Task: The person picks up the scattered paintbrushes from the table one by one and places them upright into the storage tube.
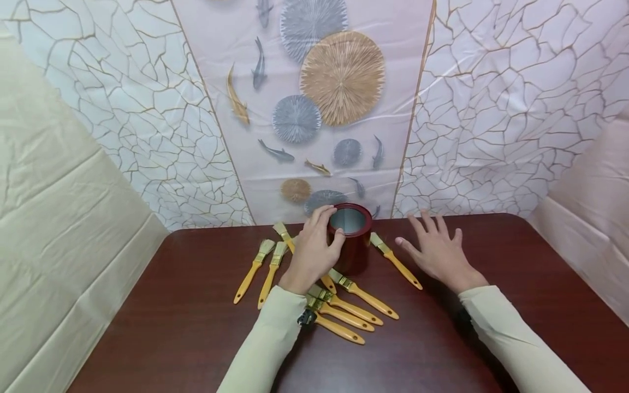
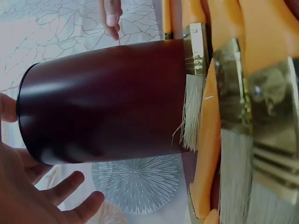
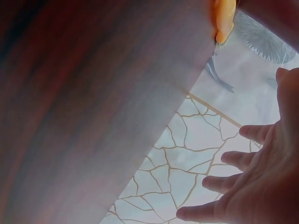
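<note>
My left hand holds a dark red cylindrical container by its top rim, thumb on the near side and fingertips on the far left. Upright on the table, the container shows a grey inside. In the left wrist view, the last fingers spread loosely away from its wall. My right hand hovers with fingers spread and nothing in it, to the right of a yellow-handled paintbrush. Several more paintbrushes lie in front of the container, partly hidden by my left wrist.
To the left lie two paintbrushes, an outer one and an inner one; another points its bristles toward the back edge. The dark red-brown table meets a patterned cloth backdrop behind, with beige cloth at the left side.
</note>
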### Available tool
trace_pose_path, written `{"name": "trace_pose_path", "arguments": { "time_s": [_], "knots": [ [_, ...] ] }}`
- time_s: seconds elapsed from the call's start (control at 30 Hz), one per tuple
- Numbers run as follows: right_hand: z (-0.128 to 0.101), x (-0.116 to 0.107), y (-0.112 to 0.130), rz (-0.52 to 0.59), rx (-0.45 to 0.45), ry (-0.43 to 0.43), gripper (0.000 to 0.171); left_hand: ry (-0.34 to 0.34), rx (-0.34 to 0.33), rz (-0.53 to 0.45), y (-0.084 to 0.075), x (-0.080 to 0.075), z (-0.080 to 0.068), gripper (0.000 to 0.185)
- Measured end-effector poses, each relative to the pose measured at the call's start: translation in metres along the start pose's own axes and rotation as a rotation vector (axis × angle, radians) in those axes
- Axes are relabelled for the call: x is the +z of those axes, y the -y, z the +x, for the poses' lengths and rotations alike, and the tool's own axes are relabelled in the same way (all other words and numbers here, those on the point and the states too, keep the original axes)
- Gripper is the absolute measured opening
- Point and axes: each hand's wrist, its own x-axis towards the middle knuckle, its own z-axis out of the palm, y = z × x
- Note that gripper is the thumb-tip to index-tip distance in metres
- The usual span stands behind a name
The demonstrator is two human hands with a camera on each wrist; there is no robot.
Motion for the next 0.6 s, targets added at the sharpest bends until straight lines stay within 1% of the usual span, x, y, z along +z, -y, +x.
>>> {"name": "trace_pose_path", "arguments": {
  "time_s": [0.1, 0.2, 0.37, 0.47, 0.6],
  "knots": [
    [0.0, 0.0, 0.002, -0.005, -0.002, 0.005, 0.09, 0.01, -0.004, 0.001, -0.001, 0.003, 0.001, 0.053],
    [-0.001, -0.001, 0.001, -0.002, 0.001, 0.01, 0.089, 0.022, -0.016, -0.027, -0.002, 0.006, 0.003, 0.053],
    [-0.002, -0.001, 0.002, 0.008, -0.003, 0.006, 0.087, 0.01, -0.025, -0.07, 0.0, 0.011, 0.003, 0.053],
    [-0.001, -0.001, 0.003, 0.011, -0.008, 0.001, 0.086, 0.006, -0.024, -0.068, 0.001, 0.011, 0.003, 0.054],
    [-0.001, -0.002, 0.003, 0.019, -0.005, -0.002, 0.084, 0.022, -0.031, -0.049, 0.002, 0.012, 0.003, 0.057]
  ]
}}
